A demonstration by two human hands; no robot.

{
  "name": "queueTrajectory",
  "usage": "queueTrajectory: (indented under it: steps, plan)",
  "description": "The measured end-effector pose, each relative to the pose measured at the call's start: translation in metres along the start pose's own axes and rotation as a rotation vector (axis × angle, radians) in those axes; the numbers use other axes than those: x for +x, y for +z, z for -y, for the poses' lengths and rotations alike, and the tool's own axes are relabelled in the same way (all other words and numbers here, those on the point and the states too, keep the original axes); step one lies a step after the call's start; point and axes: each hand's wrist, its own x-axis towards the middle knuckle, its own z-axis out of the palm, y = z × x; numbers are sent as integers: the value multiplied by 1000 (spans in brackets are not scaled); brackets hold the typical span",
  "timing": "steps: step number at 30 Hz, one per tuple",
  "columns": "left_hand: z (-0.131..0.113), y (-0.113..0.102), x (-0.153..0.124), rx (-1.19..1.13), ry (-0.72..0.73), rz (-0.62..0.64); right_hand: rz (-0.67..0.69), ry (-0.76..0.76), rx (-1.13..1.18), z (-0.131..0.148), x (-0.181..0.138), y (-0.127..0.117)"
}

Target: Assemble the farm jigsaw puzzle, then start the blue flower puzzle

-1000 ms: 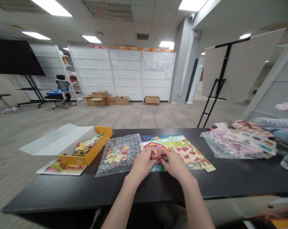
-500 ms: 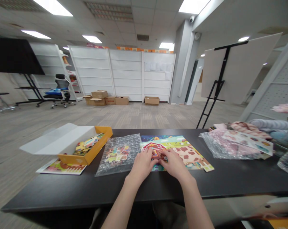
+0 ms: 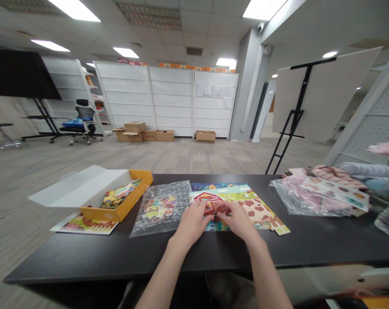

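Observation:
A partly assembled jigsaw puzzle [image 3: 254, 210] with a red barn and a brown-spotted cow lies on the table before me. It rests over a blue-patterned picture sheet [image 3: 201, 186]. My left hand [image 3: 193, 219] lies on the puzzle's left part, its thumb and index finger apart beside the barn. Close to it, the bent fingers of my right hand [image 3: 235, 219] pinch a small reddish-brown puzzle piece [image 3: 215, 212] at the barn's lower edge. The fingers hide much of this piece. A pale piece [image 3: 282, 228] juts out at the puzzle's lower right corner.
Left of my hands lies a clear plastic bag [image 3: 160, 208] with colourful pieces. Beyond it stands an open yellow box [image 3: 117, 213] of loose puzzle pieces, beside a picture card [image 3: 85, 224]. Plastic-wrapped fabric [image 3: 313, 199] sits at the right on the black table [image 3: 143, 259].
My right fingers have shifted slightly and are bent more tightly by the barn's lower edge. My left hand has stayed nearly in place. The view has moved a little.

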Motion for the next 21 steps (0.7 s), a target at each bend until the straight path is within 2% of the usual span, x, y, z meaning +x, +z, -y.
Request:
queueTrajectory:
  steps: [4, 8, 12, 15, 18, 21]
  plan:
    - [0, -2, -2, -21, 24, -4, 12, -43, 153, 2, 0, 2]
    - [8, -18, -8, 28, 73, -9, -46, -45, 283, 3, 2, -1]
    - [37, -48, -21, 145, 27, -19, -132, 29, 442, 5, 1, -8]
    - [62, -71, -33, 247, -111, 14, -142, 54, 562, 12, -2, -11]
    - [73, -89, -44, 331, -272, 51, -46, 33, 660, 25, -8, -10]
    - [69, -98, -48, 332, -358, -27, 184, -18, 673, 41, -15, -3]
